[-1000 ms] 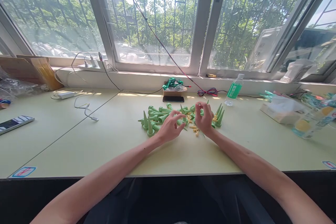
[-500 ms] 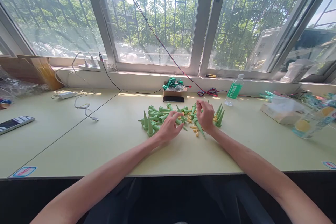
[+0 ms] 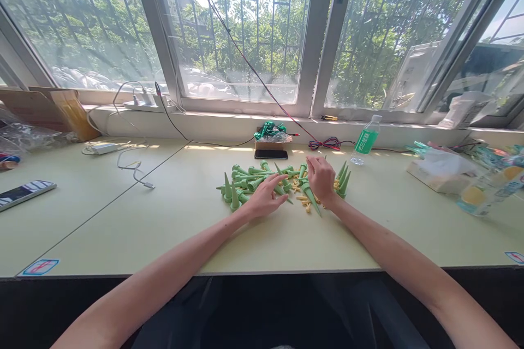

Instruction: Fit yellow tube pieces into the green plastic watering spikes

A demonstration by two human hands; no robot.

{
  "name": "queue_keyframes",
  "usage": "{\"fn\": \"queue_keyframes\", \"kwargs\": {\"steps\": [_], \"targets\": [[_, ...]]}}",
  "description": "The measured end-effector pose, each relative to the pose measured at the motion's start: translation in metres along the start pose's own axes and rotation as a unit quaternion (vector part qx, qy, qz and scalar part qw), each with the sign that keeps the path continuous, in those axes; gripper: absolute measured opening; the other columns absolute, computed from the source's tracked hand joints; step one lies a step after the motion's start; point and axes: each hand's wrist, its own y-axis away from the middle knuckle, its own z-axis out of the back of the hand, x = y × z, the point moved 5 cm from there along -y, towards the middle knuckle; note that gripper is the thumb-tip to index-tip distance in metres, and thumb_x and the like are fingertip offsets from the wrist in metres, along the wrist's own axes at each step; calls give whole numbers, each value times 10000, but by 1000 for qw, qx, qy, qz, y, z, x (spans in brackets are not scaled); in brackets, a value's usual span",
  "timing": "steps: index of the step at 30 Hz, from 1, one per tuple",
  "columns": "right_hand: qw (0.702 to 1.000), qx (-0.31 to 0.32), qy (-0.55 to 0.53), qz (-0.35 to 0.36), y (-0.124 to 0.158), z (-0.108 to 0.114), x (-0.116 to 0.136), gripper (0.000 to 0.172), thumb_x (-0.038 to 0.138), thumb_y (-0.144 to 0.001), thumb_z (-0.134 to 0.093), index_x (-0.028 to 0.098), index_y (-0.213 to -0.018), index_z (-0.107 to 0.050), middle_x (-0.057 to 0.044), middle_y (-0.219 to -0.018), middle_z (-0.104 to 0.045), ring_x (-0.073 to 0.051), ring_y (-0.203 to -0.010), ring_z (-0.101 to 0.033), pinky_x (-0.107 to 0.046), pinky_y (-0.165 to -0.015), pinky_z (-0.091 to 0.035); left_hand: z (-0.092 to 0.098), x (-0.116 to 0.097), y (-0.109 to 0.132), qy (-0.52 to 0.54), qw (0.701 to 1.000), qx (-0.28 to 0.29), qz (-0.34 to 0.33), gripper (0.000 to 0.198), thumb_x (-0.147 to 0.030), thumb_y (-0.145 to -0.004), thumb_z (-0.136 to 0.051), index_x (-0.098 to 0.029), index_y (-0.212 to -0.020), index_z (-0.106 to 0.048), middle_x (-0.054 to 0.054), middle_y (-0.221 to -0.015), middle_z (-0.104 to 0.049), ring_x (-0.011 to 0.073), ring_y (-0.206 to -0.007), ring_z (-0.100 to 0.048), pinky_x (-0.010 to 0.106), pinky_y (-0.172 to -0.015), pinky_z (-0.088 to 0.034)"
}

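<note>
Several green cone-shaped spikes [image 3: 234, 197] lie in a pile at the middle of the table, some upright and some on their sides. Small yellow pieces [image 3: 307, 207] are scattered at the pile's right part. My left hand [image 3: 266, 196] is over the pile's front, thumb and fingers apart, with nothing seen held. My right hand [image 3: 322, 179] is at the right part of the pile with its fingers curled together; what they hold, if anything, is hidden. More green spikes [image 3: 344, 182] stand just right of it.
Behind the pile are a dark phone [image 3: 271, 155] and a small box [image 3: 271, 144] with green material. A water bottle [image 3: 365, 140] stands back right, near a tissue box [image 3: 434, 174]. Another phone [image 3: 24, 193] and white cables [image 3: 135, 172] lie left.
The view has shifted very slightly. Both hands keep nearly the same places and shapes over the pile.
</note>
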Motion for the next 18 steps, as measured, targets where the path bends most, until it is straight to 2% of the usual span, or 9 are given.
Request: {"fn": "queue_keyframes", "kwargs": {"steps": [5, 13, 18], "targets": [[1000, 15, 4, 1, 0, -2, -1, 288, 239, -959, -406, 199, -1004, -688, -70, -822, -603, -165, -650, -486, -267, -598, -302, -1, 3, -2, 16, 1000, 12, 8, 551, -341, -811, -582, -249, -1346, -488, 104, -1375, -492, 69, -597, -572, 265, -656, -528], [995, 89, 25, -33, 2, -6, 0, 248, 245, -965, -420, 187, -978, -660, -51, -837, -602, -139, -645, -480, -238, -579, -266, 0, 0, -1, 3, 1000, 16, 21, 549, -344, -806, -581, -232, -1338, -501, 97, -1402, -462, 108, -722, -610, 281, -724, -529], [993, 106, 18, -50, 2, -6, 1, 261, 257, -971, -394, 171, -954, -640, -59, -863, -607, -147, -688, -500, -236, -573, -261, 1, -2, -1, 8, 1000, 4, 15, 508, -338, -800, -581, -238, -1296, -539, 81, -1370, -490, 98, -704, -603, 286, -742, -532]]}}
